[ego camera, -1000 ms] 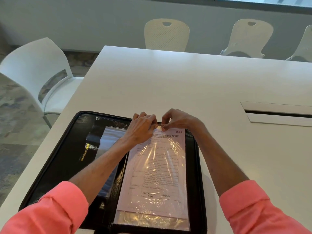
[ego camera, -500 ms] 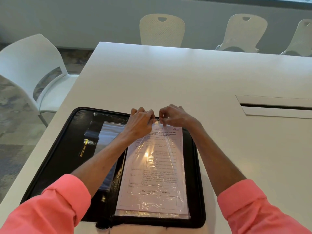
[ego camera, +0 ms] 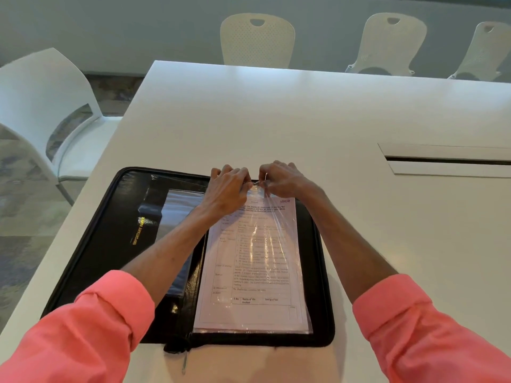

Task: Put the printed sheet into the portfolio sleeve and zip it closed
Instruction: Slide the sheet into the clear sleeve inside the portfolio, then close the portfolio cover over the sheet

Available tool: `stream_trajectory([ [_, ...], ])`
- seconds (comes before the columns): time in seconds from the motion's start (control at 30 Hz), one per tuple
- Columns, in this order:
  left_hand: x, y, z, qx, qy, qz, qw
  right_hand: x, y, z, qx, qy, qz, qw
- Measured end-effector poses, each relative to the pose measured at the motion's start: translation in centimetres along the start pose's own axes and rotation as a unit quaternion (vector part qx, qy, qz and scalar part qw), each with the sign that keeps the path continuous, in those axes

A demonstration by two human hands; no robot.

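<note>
A black zip portfolio (ego camera: 110, 244) lies open on the white table (ego camera: 304, 114), near its front left corner. On its right half lies a clear plastic sleeve (ego camera: 279, 214) with the printed sheet (ego camera: 254, 275) inside it. My left hand (ego camera: 228, 190) and my right hand (ego camera: 282, 179) meet at the sleeve's far top edge. Both pinch the plastic there with curled fingers, and the film is drawn up into creases under the right hand. The portfolio's zipper pull (ego camera: 184, 362) hangs over the near edge onto the table.
Another clear sleeve (ego camera: 177, 211) lies on the portfolio's left half beside yellow lettering. A cable slot (ego camera: 448, 160) is set in the table at the right. White chairs stand at the left (ego camera: 47, 111) and along the far side (ego camera: 257, 40).
The view has shifted slightly and both hands have stayed at the sleeve's top edge. The sheet sits a little deeper in the sleeve, with less bare plastic showing below it.
</note>
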State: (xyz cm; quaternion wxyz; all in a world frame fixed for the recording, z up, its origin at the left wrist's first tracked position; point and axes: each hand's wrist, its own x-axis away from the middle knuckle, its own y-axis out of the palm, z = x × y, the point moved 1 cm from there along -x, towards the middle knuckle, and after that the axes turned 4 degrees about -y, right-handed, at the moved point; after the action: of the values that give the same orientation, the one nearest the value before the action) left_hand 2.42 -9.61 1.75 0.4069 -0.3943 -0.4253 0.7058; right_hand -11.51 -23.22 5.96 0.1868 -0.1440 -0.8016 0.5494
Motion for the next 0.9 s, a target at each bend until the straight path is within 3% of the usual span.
stream_trajectory([
  [0.3,0.8,0.1,-0.1,0.007,-0.014,0.001,1.000,2.0,0.8,-1.2,-0.009,0.054,0.064,0.996],
  [0.57,4.0,0.1,0.2,-0.005,-0.003,0.011,1.000,4.7,4.3,-3.3,-0.011,0.099,0.219,0.971],
  [0.7,6.1,-0.6,0.1,-0.025,-0.031,0.002,0.999,6.2,6.6,-5.5,-0.036,0.071,0.234,0.969],
  [0.9,10.9,-1.8,-1.3,-0.061,-0.085,0.004,0.995,6.8,9.5,-8.3,-0.042,0.046,0.182,0.981],
])
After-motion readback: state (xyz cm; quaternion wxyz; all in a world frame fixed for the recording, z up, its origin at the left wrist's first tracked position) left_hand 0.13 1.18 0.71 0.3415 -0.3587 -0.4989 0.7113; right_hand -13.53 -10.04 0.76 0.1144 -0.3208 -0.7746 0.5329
